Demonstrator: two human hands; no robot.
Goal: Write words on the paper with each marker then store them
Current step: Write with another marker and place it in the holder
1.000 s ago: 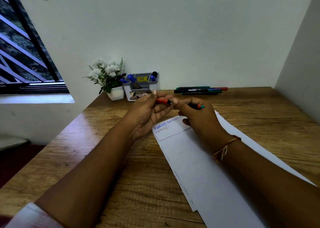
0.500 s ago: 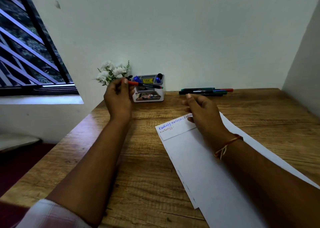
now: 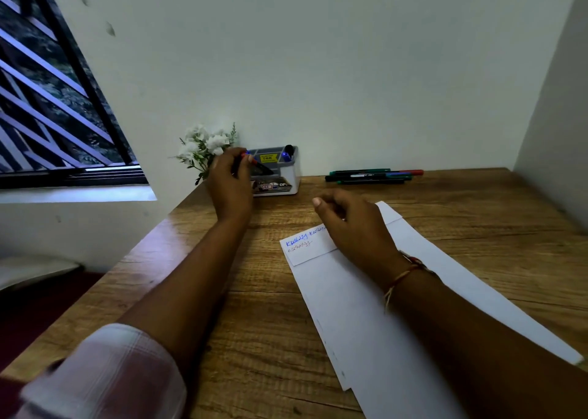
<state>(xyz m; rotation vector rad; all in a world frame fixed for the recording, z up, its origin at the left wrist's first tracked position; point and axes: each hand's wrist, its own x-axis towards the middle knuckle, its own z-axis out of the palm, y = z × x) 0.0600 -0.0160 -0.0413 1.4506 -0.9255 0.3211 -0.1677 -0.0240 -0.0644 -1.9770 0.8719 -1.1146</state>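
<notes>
My left hand (image 3: 229, 183) grips a red-capped black marker (image 3: 258, 164) and holds it tilted over the left compartment of the grey pen holder (image 3: 290, 176) at the back of the desk; its tip points down into the holder. A blue and a black marker stand in the holder's right side. My right hand (image 3: 353, 227) rests loosely curled on the white paper (image 3: 366, 316), holding nothing. Blue and faint red handwriting (image 3: 297, 242) shows at the paper's top left corner. Several more markers (image 3: 374, 175) lie in a row by the wall.
A small white pot of white flowers (image 3: 206, 146) stands just left of the holder, partly behind my left hand. The wooden desk (image 3: 261, 339) meets walls at the back and right; a barred window (image 3: 47, 100) is at the left.
My left hand took the red-capped marker away from my right hand and carried it back to the pen holder, now lowering it in. My right hand let go and settled on the paper.
</notes>
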